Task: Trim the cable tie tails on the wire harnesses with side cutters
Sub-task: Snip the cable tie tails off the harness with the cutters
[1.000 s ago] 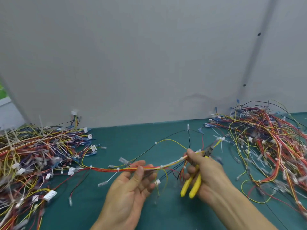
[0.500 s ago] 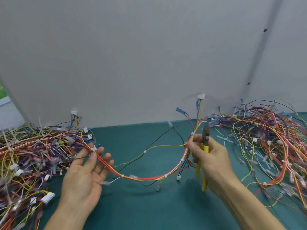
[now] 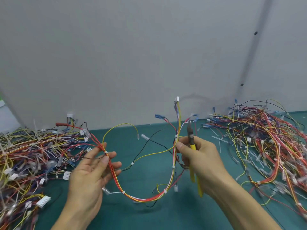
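One wire harness (image 3: 144, 199) of red, yellow and white wires hangs in a U between my hands, bound by several small white cable ties (image 3: 165, 190). Its left side lies across the spread fingers of my left hand (image 3: 89, 176), palm up. My right hand (image 3: 202, 156) pinches the right side between thumb and forefinger, just below a tie. The same hand holds the yellow-handled side cutters (image 3: 192, 146), jaws pointing up and clear of the wires. The harness end with a white connector (image 3: 177, 99) sticks up above that hand.
A big pile of harnesses (image 3: 29, 155) covers the left of the green mat (image 3: 149, 216), and another pile (image 3: 265, 143) fills the right. Loose clear tie tails (image 3: 217, 138) lie near the right pile. A grey wall panel (image 3: 149, 63) stands right behind.
My hands have moved apart from a close grip on the straight harness. The harness now sags in a deep U, the cutters have turned upright, and my left hand has opened.
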Motion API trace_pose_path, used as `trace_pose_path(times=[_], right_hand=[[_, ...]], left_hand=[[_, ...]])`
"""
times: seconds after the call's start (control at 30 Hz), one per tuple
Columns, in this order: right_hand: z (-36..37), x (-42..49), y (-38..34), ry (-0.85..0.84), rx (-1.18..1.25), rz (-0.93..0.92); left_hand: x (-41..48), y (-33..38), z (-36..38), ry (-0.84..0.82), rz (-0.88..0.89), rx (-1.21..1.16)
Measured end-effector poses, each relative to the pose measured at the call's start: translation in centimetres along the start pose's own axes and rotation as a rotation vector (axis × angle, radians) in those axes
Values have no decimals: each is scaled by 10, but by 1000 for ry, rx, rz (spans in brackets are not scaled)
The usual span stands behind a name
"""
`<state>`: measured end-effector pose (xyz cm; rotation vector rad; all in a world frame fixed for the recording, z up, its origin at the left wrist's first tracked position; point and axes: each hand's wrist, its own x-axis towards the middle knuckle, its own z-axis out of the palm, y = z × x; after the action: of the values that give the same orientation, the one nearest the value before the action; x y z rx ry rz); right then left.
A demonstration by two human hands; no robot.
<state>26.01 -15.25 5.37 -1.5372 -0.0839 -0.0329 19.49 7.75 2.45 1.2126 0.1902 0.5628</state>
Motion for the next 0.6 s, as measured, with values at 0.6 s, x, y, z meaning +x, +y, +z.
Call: trace_pose_path(times=[0.6], right_hand=[[-25,19,-7,249,365,274]], left_hand=[[8,8,-11,50,-125,-147]])
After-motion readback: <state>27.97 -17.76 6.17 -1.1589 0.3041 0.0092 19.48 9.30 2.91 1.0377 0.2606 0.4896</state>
